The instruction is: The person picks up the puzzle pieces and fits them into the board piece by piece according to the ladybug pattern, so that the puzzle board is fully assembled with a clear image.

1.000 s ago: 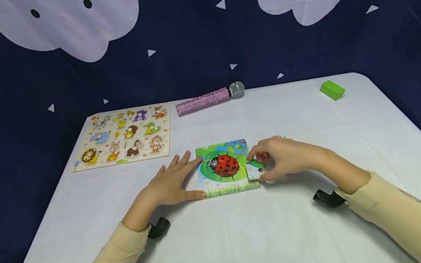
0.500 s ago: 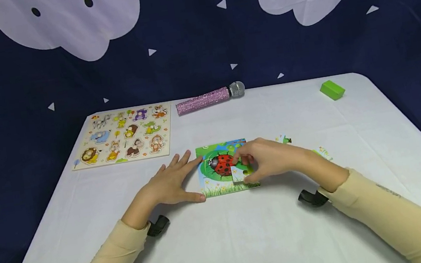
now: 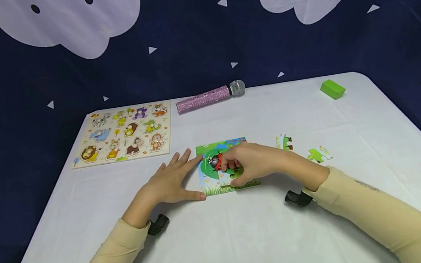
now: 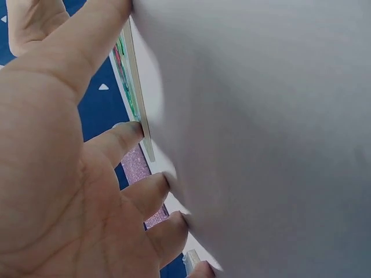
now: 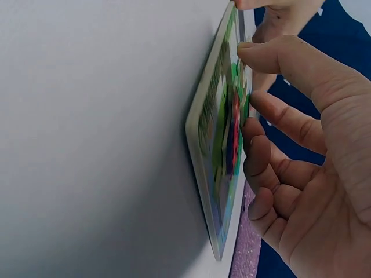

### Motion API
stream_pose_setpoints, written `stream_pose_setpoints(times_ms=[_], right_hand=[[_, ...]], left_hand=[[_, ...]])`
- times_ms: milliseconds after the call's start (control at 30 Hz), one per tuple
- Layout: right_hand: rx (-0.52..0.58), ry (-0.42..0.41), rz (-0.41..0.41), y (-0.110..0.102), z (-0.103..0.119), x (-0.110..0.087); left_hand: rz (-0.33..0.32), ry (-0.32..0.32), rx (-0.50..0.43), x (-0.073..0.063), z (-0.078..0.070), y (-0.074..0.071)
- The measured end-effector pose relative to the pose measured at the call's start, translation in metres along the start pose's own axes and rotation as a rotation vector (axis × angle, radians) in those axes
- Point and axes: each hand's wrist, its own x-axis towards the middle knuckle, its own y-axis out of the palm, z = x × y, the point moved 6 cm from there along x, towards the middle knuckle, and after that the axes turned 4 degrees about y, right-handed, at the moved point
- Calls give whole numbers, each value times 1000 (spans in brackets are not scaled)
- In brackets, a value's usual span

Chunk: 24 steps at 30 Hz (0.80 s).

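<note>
A square ladybug puzzle board (image 3: 209, 186) lies on the white table in the head view. Spread fingers of my left hand (image 3: 169, 185) rest at its left side, with the thumb and index fingertip touching its edge. Over the board's lower middle, my right hand (image 3: 257, 161) pinches a puzzle piece (image 3: 224, 180) with pale, flowered printing. The right hand covers much of the ladybug and the board's right part. From the right wrist, the board (image 5: 200, 121) appears edge-on, with the thumb and index finger close to its face.
Two loose puzzle pieces lie to the right: one (image 3: 285, 142) behind the right forearm, another (image 3: 319, 154) farther right. An animal peg puzzle (image 3: 120, 137) occupies the back left. Behind the board are a pink glitter microphone (image 3: 206, 99) and, rightward, a green block (image 3: 332, 89).
My right hand has carried the puzzle piece leftward from the board's right edge to its lower middle. The loose pieces at the right have come into view. My left hand has stayed put.
</note>
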Motion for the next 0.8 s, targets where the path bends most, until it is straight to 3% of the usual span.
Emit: stream_pose_setpoints(times_ms=[533,800], right_hand=[[-39,-30,26,10,15,22],[3,-28,38,11,18,26]], left_hand=[[6,-7,2,0,-1,-1],[12,-13,-2,0,-2,-1]])
